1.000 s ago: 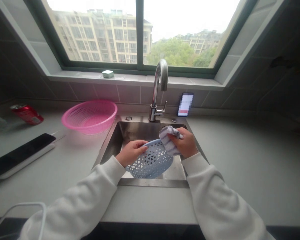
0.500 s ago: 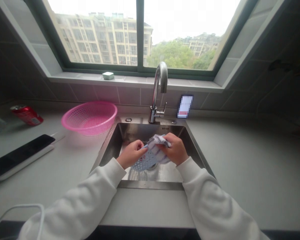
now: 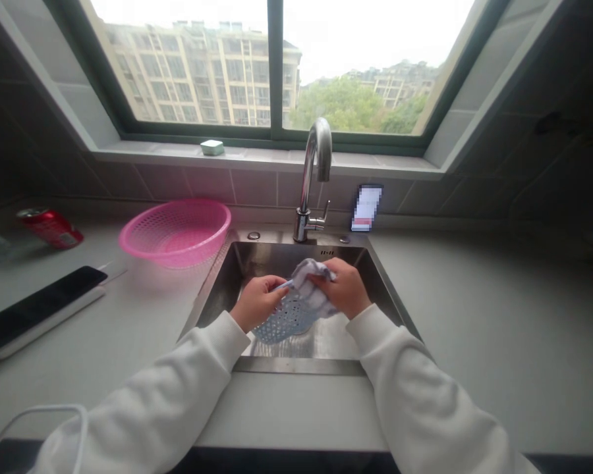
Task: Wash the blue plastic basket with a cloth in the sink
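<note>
Basket, pale blue perforated plastic (image 3: 282,321): one, tilted, held over the stainless-steel sink (image 3: 296,365) set between the front and rear edges of the desk (image 3: 484,296). Left hand (image 3: 257,303): thumb and fingers pinching the basket's rim at its left. Right hand (image 3: 344,288): fingers closed on a bunched white-and-grey cloth (image 3: 307,282), which covers the right part of the basket; whether the rim lies within that grip cannot be told. Faucet, chrome gooseneck (image 3: 323,148): behind the sink, toward the rear edge. Colander, pink (image 3: 151,228): just beside the sink's rear left corner. Can, red (image 3: 54,227): on its side, toward the desk's rear left corner.
</note>
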`<state>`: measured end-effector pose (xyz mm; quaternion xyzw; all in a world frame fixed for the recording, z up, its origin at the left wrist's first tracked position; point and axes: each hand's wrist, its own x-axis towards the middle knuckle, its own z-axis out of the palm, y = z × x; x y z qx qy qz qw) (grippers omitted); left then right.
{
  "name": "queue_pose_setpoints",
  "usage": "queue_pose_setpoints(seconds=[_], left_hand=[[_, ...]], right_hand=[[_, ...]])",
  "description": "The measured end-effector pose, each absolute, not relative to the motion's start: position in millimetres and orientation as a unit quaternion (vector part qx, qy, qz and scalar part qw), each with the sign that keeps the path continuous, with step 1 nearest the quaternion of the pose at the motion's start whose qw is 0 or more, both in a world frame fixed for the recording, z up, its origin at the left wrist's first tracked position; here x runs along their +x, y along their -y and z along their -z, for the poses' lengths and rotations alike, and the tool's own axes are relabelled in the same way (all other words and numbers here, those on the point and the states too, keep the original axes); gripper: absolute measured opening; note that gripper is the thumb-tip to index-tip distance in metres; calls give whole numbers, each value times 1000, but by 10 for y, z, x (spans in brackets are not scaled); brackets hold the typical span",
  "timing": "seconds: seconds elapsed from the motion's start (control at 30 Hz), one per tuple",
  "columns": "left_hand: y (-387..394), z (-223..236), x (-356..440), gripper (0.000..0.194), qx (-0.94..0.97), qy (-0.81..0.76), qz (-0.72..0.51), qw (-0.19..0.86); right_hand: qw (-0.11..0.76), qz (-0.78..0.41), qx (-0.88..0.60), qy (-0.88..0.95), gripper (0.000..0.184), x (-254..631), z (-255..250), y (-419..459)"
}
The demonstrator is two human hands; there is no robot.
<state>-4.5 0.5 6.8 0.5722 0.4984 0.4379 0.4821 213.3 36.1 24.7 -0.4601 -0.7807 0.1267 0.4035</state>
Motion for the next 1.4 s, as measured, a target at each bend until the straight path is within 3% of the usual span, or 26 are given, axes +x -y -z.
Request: queue_pose_setpoints(seconds=[0.13,0.37,0.6,0.87,1.1,1.27,1.4], left_hand=[[-23,-64,-61,30,560,-493,-453,489],[-1,-66,-70,30,555,-487,-460,494],[21,-143,-122,36,534,-477,-496,491],[1,-78,-58,29,539,-483,-486,490],[36,-131,-124,33,536,-474,-492,495],[4,-53,-42,28,532,-481,-495,491],[-6,-50,-69,28,536,-483,-485,495]], right_hand=[[427,-101,-547,713,24,2310,-265,-475],[415,-137,-417,797,22,2075,-328,-232],[446,-91,-573,682,30,2559,-259,-601],[417,-151,-386,809,21,1923,-350,-146],[437,-64,-572,691,31,2553,-291,-561],[454,-112,-441,766,23,2080,-369,-163],[420,-152,-374,813,22,1868,-321,-84]])
